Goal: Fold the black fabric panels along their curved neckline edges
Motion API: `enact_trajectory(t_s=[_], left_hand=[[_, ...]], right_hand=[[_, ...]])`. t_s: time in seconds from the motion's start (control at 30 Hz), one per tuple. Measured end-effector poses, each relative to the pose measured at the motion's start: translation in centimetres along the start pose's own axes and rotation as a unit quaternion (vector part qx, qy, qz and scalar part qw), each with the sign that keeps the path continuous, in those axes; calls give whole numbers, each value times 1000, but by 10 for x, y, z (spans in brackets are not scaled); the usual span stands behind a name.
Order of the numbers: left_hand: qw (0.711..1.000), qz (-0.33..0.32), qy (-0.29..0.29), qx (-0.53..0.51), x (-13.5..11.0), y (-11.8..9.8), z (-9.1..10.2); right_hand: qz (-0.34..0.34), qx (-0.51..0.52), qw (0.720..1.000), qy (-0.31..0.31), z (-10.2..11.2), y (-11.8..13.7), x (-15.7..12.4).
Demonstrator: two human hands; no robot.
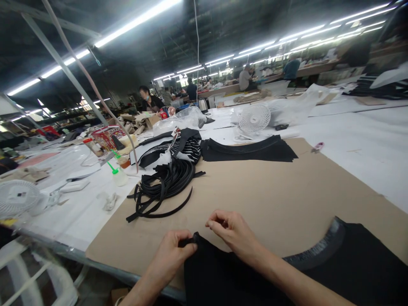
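A large black fabric piece (360, 259) with a curved cut-out lies at the front of the brown board (255, 187). Along the curve runs a darker, shiny band (315, 250). My left hand (174, 253) pinches the fabric's upper left corner between thumb and fingers. Just right of that corner, above the fabric's edge, is my right hand (231, 231). Its fingers are curled in with the tips together, and nothing shows between them. Farther back lie a coil of black strips (168, 180) and a stack of curved black fabric pieces (248, 149).
Striped fabric (191, 146) lies behind the coil. Green-tipped bottles (118, 175) stand to the left. White fans (255, 118) are at the back and far left. A pink-handled tool (318, 147) lies near the board's right edge. Other people sit in the background.
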State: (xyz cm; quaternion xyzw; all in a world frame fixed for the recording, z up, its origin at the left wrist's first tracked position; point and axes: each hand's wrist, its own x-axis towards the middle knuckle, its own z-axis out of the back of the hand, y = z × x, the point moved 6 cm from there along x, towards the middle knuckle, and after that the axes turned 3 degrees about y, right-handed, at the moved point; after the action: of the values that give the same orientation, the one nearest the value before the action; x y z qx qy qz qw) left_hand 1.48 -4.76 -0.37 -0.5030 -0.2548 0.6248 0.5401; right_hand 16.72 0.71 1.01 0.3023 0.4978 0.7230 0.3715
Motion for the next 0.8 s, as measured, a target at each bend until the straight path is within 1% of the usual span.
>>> enact_trajectory(t_s=[0.07, 0.13, 0.3, 0.4, 0.53, 0.63, 0.8], left_hand=[[1000, 5, 6, -19, 0, 2, 0], [999, 8, 9, -37, -1, 3, 0], [999, 12, 5, -52, -1, 4, 3], [999, 14, 7, -51, -2, 6, 5], [998, 14, 11, -60, -2, 8, 6], [998, 7, 14, -62, -2, 8, 6], [999, -6, 19, -45, -8, -3, 4]], right_hand=[[47, -46, 998, -5, 2, 9, -4], [67, -74, 995, 17, -1, 14, -7], [41, -77, 991, 99, -13, 11, -10], [39, -83, 988, 128, -15, 10, -10], [25, -80, 987, 139, -15, 10, -11], [35, -74, 987, 141, -16, 12, -11], [53, -78, 987, 133, -17, 16, -11]])
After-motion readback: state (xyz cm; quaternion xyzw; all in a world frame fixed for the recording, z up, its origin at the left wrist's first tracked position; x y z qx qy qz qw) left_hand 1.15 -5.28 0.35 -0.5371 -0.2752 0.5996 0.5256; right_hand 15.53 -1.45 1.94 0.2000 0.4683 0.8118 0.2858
